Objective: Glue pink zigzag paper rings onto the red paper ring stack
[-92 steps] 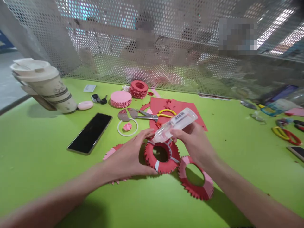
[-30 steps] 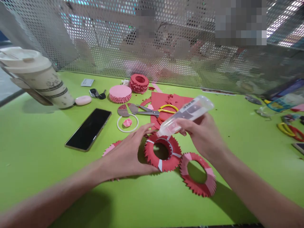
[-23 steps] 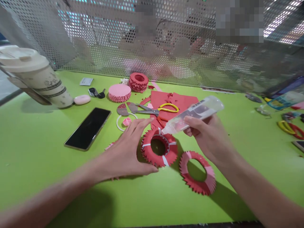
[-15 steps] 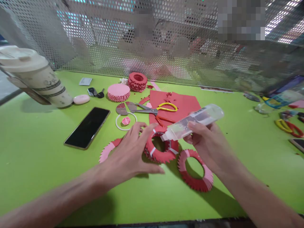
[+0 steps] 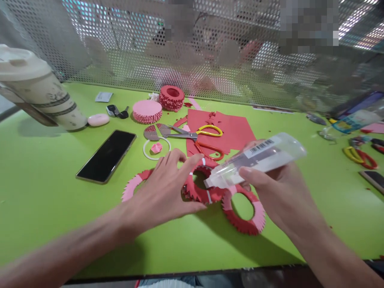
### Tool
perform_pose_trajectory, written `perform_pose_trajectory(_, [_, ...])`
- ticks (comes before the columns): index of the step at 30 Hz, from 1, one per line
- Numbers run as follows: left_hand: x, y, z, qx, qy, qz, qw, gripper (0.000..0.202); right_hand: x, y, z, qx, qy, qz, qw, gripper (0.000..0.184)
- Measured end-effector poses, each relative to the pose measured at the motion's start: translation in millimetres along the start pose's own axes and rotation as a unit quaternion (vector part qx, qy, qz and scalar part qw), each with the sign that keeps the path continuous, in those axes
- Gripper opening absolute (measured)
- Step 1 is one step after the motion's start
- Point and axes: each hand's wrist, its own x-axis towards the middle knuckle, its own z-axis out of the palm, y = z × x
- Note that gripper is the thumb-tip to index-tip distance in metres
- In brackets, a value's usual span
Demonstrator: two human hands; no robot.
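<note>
Beyond the green table [image 5: 60, 224] rises a perforated screen [image 5: 129, 60]. From where I stand, the left hand [image 5: 168, 188] curves around the near-left side of a thick red ring [image 5: 196, 193] on the table; I can't tell whether that grip is closed on it. Firmly wrapped in the right hand's [image 5: 276, 188] grip, a clear bottle [image 5: 261, 158] tilts its nozzle over the ring's hole. Just beside sits a flat red-and-pink ring [image 5: 244, 226]. Open scissors [image 5: 193, 136] lie partly on red paper [image 5: 235, 128], behind.

L hand [image 5: 165, 186] & R hand [image 5: 274, 190] bare; blue denim [image 5: 187, 279] (w/ white cloth [image 5: 169, 285])
</note>
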Motion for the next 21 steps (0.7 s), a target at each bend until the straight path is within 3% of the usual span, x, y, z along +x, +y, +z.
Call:
perform_pose_trajectory(3, [2,-7,-4.9,-0.047,-0.024,0.039,0.998,0.104,-7,-2,1,0.023,-0.009,0.007,1.000,0.034])
perform_pose_trajectory(6, [5,-14,-7.4,-0.084,-0.038,0.058,0.994,0.099,-17,2,3,0.045,-0.019,0.014,0.999,0.028])
perform_pose_trajectory(14, [-2,-5,4.2,-0.021,-0.015,-0.003,1.000,0.102,-33,19,2,0.050,0.045,0.005,0.998,0.031])
perform_pose_trajectory(21, [2,-9,6.6,-0.016,-0.007,0.053,0.998,0.099,-38,20,11,0.034,0.047,0.010,0.998,0.034])
